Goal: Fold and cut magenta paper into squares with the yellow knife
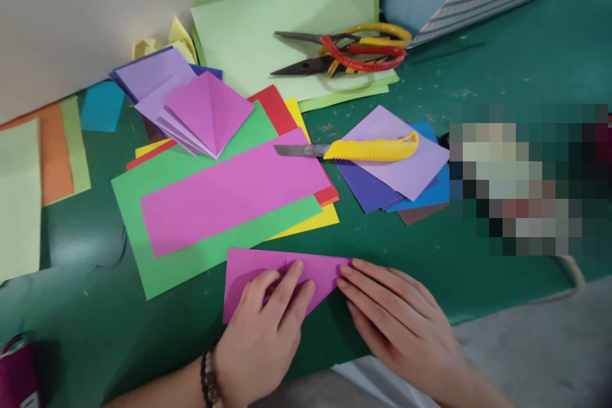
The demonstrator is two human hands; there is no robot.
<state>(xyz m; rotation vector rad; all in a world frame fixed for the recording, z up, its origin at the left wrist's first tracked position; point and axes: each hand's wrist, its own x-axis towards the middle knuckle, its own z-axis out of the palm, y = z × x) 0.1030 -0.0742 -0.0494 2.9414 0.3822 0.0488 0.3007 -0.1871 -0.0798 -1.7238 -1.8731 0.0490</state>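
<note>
- The folded magenta paper [243,274] lies on the green tabletop [430,255], near the table's front edge; its upper left corner just overlaps the lower edge of the green sheet [131,229].
- It is broad at the left and narrows to a point at the right.
- The left hand [270,331], with a beaded bracelet [209,379] at the wrist, rests palm down on the paper, fingers parted and slightly bent.
- The right hand [401,325] lies flat with fingers nearly together, their tips on the pointed end; I cannot tell whether any finger goes beneath it.
- To the right of the right hand, green surface runs down to the slanting front edge.
- Another green strip shows between the hands and the yellow cutter [370,150], its blade out over a magenta strip [215,204].
- The cutter's handle lies across a lilac square [392,178].
- Farther back, tools with red and yellow handles [368,51] lie over pale green sheets [248,32].
- A dark pink object [16,376] is cut off at the lower left; I cannot tell whether it is a container.
</note>
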